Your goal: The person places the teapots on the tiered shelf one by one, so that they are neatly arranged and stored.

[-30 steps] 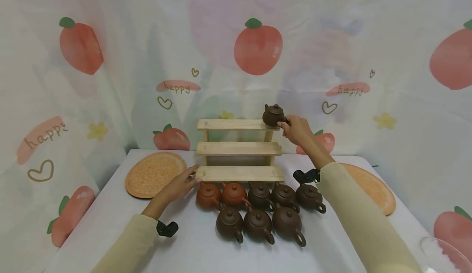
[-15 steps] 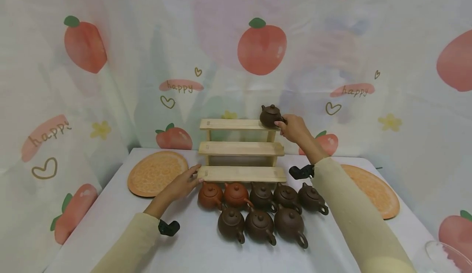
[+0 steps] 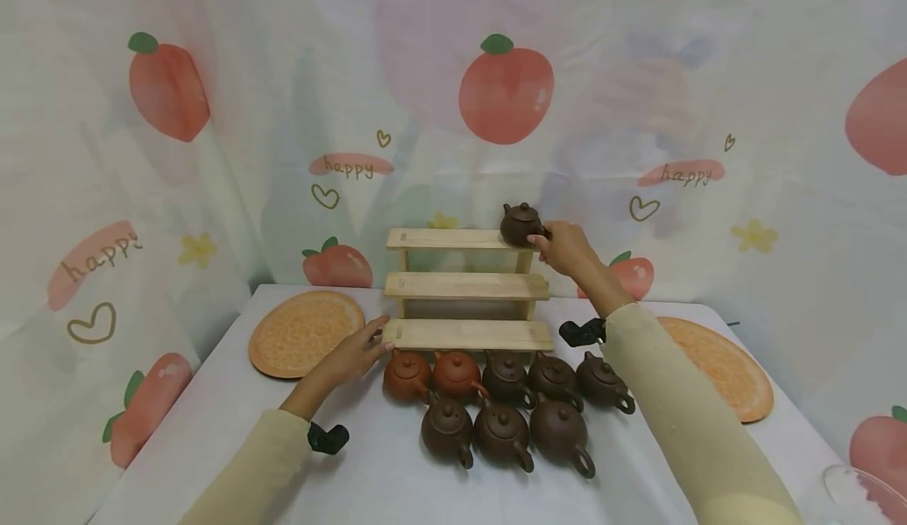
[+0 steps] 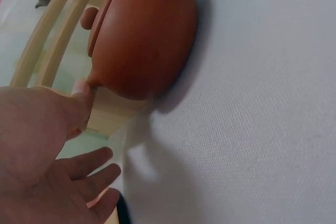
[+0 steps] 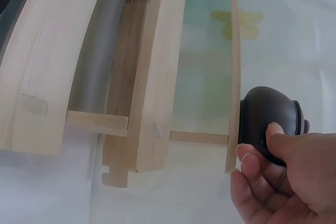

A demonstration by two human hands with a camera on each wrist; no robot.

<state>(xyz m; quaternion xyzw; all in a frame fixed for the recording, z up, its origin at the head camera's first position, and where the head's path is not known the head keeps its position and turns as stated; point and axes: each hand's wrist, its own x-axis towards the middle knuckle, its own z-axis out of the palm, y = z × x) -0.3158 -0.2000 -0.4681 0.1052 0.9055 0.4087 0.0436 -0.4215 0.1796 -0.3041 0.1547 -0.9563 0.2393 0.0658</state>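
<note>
My right hand (image 3: 569,248) pinches the handle of a small dark brown teapot (image 3: 519,224) at the right end of the top board of a three-step wooden rack (image 3: 468,334). In the right wrist view the teapot (image 5: 268,121) sits against that board, thumb on its side. My left hand (image 3: 354,352) holds the left end of the lowest board between thumb and forefinger; its other fingers (image 4: 92,179) are spread in the left wrist view. Just beside the left thumb is the spout of an orange-red teapot (image 4: 147,35).
In front of the rack stand two orange-red teapots (image 3: 457,375) and several dark brown ones (image 3: 501,430), handles toward me. Round orange mats (image 3: 308,334) lie at left and right. A clear bowl (image 3: 860,493) stands at the lower right. A printed cloth hangs behind.
The right hand has shifted the dark teapot slightly left and down onto the top board. The left hand stays at the lowest board's end. The head view has turned slightly.
</note>
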